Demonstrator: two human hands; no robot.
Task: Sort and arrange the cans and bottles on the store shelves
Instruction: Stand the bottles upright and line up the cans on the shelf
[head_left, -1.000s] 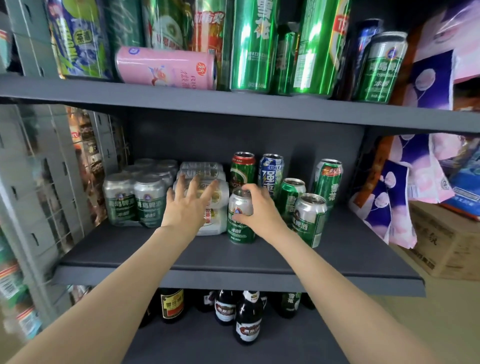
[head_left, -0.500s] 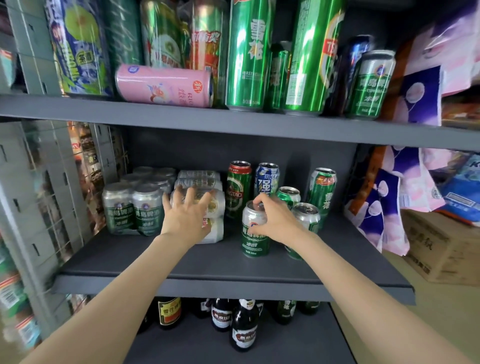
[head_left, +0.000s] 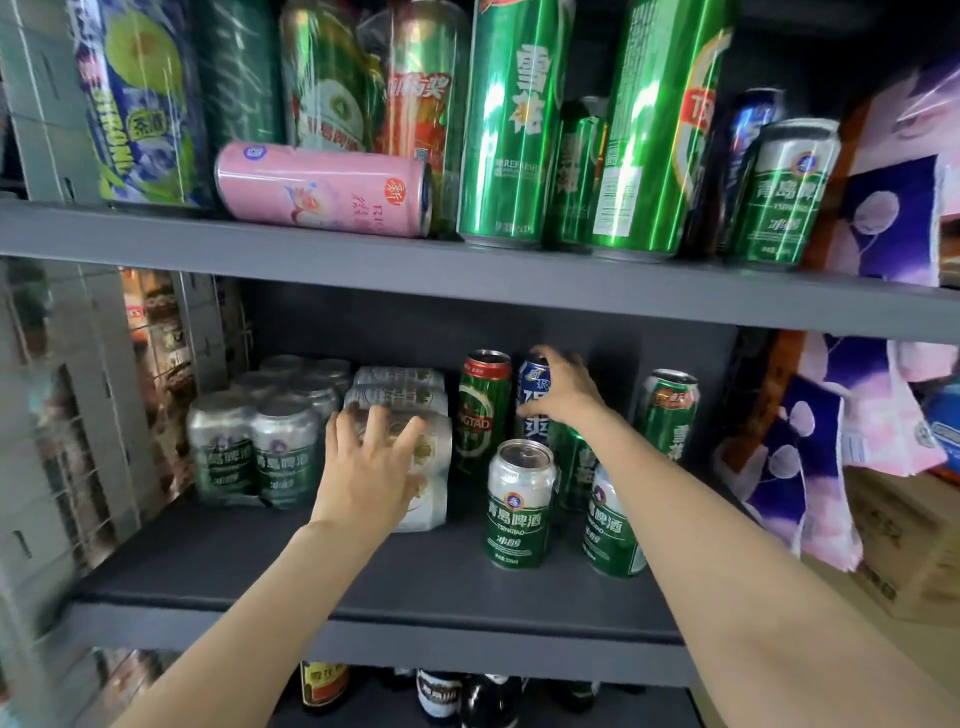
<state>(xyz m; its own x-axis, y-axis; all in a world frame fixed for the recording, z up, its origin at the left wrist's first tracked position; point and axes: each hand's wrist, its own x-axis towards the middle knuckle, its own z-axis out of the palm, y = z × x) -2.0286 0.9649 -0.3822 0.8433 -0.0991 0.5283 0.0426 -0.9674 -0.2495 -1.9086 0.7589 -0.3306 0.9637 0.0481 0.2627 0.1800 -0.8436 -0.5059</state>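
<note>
On the middle shelf (head_left: 311, 571), my left hand (head_left: 369, 467) rests with spread fingers against a shrink-wrapped pack of silver cans (head_left: 415, 441). My right hand (head_left: 563, 392) grips the top of a blue can (head_left: 532, 400) at the back. A green-and-silver Tsingtao can (head_left: 518, 504) stands free in front, beside a second one (head_left: 610, 525) partly hidden by my right forearm. A green can with a red rim (head_left: 480, 410) stands left of the blue can, and a green can (head_left: 670, 410) stands at the right.
A wrapped pack of silver-green cans (head_left: 254, 452) fills the shelf's left. On the top shelf a pink can (head_left: 322, 189) lies on its side before tall green cans (head_left: 511, 119). Dark bottles (head_left: 439, 696) stand below. Purple-pink packets (head_left: 831, 467) and a cardboard box (head_left: 904, 551) sit right.
My right hand let go of the green-and-silver Tsingtao can, which now stands free, and reached back to the blue can. My left hand stays on the wrapped pack.
</note>
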